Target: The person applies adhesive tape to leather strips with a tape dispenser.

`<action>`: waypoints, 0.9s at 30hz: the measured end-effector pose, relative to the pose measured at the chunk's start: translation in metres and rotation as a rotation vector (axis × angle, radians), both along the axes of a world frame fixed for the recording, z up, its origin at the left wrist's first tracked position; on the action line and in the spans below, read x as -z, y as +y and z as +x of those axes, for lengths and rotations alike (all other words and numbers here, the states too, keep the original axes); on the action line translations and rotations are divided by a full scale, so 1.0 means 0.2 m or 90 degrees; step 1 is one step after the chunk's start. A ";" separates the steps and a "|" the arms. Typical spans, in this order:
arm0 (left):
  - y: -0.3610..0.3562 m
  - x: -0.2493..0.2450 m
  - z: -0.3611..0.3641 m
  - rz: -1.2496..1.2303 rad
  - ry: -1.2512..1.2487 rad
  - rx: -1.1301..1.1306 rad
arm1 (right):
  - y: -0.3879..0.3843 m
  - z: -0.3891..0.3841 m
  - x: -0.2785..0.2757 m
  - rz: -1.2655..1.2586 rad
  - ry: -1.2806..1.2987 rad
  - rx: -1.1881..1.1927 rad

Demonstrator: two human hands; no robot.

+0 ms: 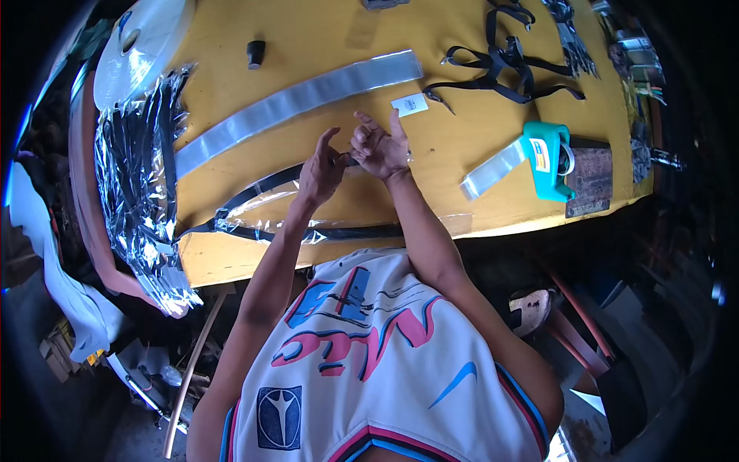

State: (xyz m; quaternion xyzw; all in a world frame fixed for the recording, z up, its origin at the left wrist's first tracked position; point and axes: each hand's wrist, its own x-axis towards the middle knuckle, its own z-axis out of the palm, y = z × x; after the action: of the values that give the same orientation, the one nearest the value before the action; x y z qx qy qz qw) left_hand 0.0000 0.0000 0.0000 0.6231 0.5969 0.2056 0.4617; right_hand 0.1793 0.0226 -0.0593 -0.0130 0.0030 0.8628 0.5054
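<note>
Handling the strap (269, 183) seemed the step, with the right hand (379, 149) loosely spread, the left hand (322, 175) half-curled, any pinch unclear, and a firm grip probably called for next.

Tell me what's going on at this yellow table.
A person's left hand and right hand are close together over a black strap laid in a loop on the table. Whether either is gripping it isn't clear. A teal tape dispenser stands to the right, and a bundle of black strips in shiny plastic lies at the left edge.
</note>
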 end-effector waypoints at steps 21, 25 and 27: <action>-0.06 -0.06 0.02 0.029 0.275 -0.057 | 0.00 -0.01 -0.04 -0.037 -0.011 0.013; -0.17 0.02 -0.05 0.190 0.267 -0.090 | 0.00 0.00 -0.03 -0.014 -0.007 0.013; -0.22 0.04 -0.05 0.320 0.314 -0.063 | 0.00 -0.01 -0.04 -0.012 -0.004 0.010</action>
State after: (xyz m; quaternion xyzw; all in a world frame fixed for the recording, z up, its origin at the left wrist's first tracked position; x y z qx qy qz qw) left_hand -0.0094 -0.0445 -0.0079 0.7184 0.6507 0.2118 0.1253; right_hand 0.1783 0.0235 -0.0522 -0.0208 0.0095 0.8586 0.5122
